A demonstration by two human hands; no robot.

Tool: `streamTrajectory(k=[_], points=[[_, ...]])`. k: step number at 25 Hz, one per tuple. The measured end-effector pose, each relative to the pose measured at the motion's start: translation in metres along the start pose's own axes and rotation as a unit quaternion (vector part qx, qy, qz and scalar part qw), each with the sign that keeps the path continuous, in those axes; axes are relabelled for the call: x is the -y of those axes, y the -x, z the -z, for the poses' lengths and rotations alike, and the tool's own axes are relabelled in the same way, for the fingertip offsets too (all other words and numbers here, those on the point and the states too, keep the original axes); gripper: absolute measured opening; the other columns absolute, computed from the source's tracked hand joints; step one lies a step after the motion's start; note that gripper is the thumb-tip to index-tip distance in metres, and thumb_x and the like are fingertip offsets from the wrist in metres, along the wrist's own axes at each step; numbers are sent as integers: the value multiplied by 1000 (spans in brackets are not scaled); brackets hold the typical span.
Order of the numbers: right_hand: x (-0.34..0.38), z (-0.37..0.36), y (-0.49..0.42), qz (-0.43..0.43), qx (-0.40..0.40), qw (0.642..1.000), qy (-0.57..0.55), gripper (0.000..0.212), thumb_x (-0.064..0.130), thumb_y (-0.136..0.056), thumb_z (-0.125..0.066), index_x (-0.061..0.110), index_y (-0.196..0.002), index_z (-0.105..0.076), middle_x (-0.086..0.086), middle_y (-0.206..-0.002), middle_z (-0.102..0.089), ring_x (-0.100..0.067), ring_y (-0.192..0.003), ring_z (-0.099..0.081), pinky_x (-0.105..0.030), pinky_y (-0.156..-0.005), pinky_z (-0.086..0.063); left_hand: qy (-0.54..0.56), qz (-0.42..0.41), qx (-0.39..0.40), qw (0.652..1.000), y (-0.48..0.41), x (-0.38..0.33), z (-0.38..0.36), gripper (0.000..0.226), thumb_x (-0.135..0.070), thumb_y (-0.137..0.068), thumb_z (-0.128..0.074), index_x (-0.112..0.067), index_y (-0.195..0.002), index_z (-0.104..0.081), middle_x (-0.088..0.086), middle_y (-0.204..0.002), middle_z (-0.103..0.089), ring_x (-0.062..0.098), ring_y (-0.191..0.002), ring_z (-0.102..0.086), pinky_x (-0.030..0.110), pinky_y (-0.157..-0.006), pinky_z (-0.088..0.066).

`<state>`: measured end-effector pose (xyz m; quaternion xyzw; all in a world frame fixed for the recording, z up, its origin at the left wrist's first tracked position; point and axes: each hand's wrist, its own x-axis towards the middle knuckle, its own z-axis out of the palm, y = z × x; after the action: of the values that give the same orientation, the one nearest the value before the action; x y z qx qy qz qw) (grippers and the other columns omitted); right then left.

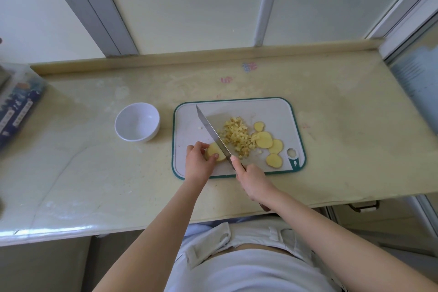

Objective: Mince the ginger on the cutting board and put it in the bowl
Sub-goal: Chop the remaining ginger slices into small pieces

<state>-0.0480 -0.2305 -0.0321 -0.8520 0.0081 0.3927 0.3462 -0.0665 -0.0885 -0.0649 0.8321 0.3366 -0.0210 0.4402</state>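
In the head view, the cutting board (272, 111) is seen on the tabletop (343, 137), about midway between its back and front edges, with an empty white bowl (132, 123) just beside it toward the left edge. A chunk of ginger (214, 152) is pinched at the board's near left part by the curled fingers (215, 156) of the left hand (198, 159). The knife (212, 133) is gripped at its handle by the right hand (252, 180), the forefinger laid along the spine. The blade is set against the chunk, right beside the left thumb, so a slip on the rounded piece could carry the edge into that thumb. A heap of diced ginger (237, 136) lies just past the blade, with several uncut slices (267, 143) beyond it toward the right edge. Bits could be scattered off the board by a hard chop. Nothing is held by the bowl as yet, and pieces could be dropped into the gap between board and bowl during the transfer.
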Motion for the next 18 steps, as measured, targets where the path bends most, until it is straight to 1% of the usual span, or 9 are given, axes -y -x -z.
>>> streamTrajectory(k=[2, 8, 12, 15, 18], points=[[2, 0, 3, 2, 6, 1000, 1, 59, 60, -98, -29, 16, -59, -32, -3, -56, -35, -17, -47, -32, -26, -45, -27, 5, 0, -1, 1000, 1, 1, 0, 36, -21, -85, -67, -10, -116, -54, 5, -111, -46, 13, -85, -49, 20, -77, -38], [11, 11, 6, -11, 33, 998, -45, 59, 70, -93, -24, 17, -69, -37, 2, -54, -30, -13, -40, -29, -21, -36, -25, 5, -9, -7, 1000, 1, 2, 0, 36, -22, -85, -67, -9, -116, -54, 5, -110, -47, 13, -85, -49, 21, -77, -38], [8, 15, 14, -7, 44, 997, -59, 56, 72, -90, -32, 21, -68, -31, 4, -52, -26, -12, -40, -24, -20, -37, -23, 5, -17, -13, 1000, 2, 4, 0, 37, -22, -84, -67, -8, -116, -55, 7, -110, -49, 13, -83, -49, 21, -77, -39], [6, 19, 20, -6, 54, 996, -72, 53, 68, -92, -39, 23, -66, -27, 6, -50, -23, -11, -38, -20, -19, -37, -20, 10, -15, -15, 1000, 3, 3, -1, 36, -21, -85, -67, -8, -116, -55, 6, -108, -48, 14, -84, -49, 21, -76, -39], [5, 20, 25, -5, 56, 996, -69, 52, 65, -93, -40, 23, -66, -24, 6, -50, -20, -11, -38, -18, -19, -38, -19, 10, -13, -18, 1000, 4, 2, -1, 35, -20, -85, -66, -7, -116, -55, 5, -108, -48, 14, -83, -49, 20, -75, -38]])
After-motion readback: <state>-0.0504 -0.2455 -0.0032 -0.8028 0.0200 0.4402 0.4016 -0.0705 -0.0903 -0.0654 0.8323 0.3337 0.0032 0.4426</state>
